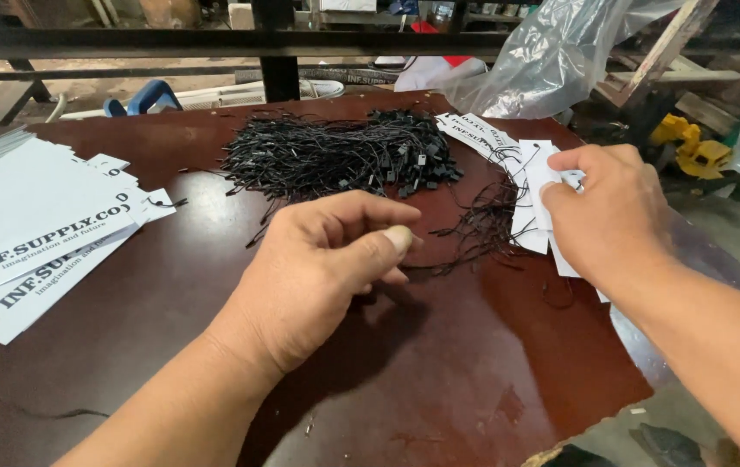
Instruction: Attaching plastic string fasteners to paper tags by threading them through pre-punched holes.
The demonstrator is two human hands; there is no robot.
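The left hand point(327, 268) hovers low over the dark brown tabletop point(439, 372) with its grip loosely curled, thumb pressed against the forefinger; whether a thin string sits in that pinch I cannot tell. The right hand point(603, 216) rests on a small stack of white tags point(532, 195) near the right edge, fingers bent down onto the top tag, pressing rather than clasping it. Loose black strings point(482, 229) trail from those tags toward the left hand. Beyond both hands lies a big tangled heap of black strings point(335, 156). At far left a fanned pile of long white cards point(33, 233) with dark print lies flat. A crumpled clear plastic bag point(551, 60) rises behind the tags.
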